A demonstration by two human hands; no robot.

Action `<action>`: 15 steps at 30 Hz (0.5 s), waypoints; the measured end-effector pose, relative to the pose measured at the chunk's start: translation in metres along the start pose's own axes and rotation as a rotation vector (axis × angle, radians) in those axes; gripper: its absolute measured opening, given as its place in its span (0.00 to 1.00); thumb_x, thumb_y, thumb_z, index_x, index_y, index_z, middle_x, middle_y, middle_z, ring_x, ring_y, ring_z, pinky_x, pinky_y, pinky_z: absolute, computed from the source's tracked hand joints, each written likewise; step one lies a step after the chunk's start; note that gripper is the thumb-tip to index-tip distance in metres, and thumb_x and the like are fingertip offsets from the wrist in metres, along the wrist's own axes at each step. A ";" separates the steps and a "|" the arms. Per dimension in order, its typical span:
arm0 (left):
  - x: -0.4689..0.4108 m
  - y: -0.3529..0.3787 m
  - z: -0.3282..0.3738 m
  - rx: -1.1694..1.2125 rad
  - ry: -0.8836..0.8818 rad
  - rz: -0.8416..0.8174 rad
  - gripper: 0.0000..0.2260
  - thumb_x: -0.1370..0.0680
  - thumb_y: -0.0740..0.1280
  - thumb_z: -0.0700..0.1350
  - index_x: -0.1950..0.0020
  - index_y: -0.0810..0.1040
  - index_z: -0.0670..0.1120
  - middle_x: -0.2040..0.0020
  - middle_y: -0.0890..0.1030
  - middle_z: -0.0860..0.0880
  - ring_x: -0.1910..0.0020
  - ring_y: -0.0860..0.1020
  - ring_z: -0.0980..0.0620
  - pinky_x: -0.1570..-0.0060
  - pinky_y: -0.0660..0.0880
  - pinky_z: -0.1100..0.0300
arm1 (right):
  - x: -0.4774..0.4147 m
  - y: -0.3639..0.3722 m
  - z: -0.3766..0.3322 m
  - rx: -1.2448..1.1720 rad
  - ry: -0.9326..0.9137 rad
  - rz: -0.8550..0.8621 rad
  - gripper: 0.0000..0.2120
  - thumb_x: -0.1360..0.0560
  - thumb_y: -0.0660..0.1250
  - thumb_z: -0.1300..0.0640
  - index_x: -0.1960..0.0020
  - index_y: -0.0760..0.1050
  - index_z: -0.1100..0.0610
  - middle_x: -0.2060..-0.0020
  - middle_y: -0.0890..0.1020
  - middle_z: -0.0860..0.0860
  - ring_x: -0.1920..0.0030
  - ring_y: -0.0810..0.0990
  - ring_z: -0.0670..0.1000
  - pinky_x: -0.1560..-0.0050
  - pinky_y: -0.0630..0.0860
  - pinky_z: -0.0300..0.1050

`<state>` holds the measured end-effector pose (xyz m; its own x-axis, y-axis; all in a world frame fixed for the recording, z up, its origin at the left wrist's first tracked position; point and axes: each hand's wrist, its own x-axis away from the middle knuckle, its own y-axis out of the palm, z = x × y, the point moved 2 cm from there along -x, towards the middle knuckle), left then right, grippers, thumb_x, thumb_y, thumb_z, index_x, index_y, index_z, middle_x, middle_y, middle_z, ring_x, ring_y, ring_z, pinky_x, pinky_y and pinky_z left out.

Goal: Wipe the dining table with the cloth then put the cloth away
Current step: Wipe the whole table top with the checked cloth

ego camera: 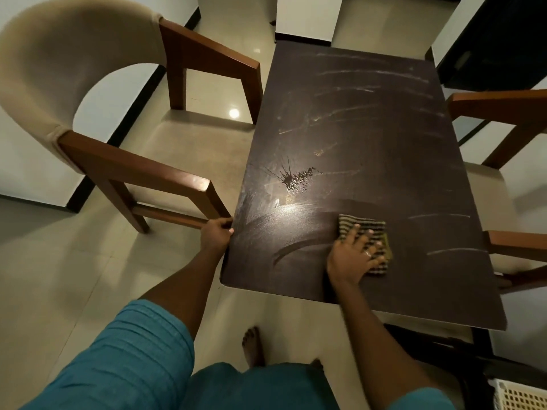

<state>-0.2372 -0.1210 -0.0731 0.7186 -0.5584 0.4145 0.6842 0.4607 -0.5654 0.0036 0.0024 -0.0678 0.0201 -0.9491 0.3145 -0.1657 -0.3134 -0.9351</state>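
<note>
Dark matte rectangular tabletop: my right hand presses flat, fingers spread, on the striped woven cloth; my left hand grips its edge.

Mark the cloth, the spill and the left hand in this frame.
Striped cloth (364, 227): head view, uncovered far edge.
Dark spill (296, 179): head view, beaded centre.
Left hand (215, 235): head view, back of the hand.

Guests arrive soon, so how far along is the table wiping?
Partly done: curved wipe streaks mark the table near its front edge. In hand: the right hand presses the striped cloth flat while the left hand grips the table's edge. Left: the dark spill mid-table is unwiped, and the cloth isn't put away.
</note>
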 end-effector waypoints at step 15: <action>-0.007 0.001 -0.013 0.231 -0.151 0.012 0.11 0.23 0.61 0.35 0.43 0.79 0.40 0.43 0.81 0.41 0.48 0.78 0.46 0.42 0.76 0.51 | 0.053 0.035 -0.052 0.372 -0.666 -0.149 0.28 0.32 0.52 0.45 0.38 0.78 0.52 0.41 0.81 0.58 0.41 0.79 0.63 0.43 0.72 0.66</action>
<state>-0.2425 -0.1255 -0.0857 0.7256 -0.4503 0.5203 0.6731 0.6215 -0.4008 -0.0519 -0.0570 -0.0754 0.6238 -0.6792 0.3868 0.2247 -0.3181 -0.9210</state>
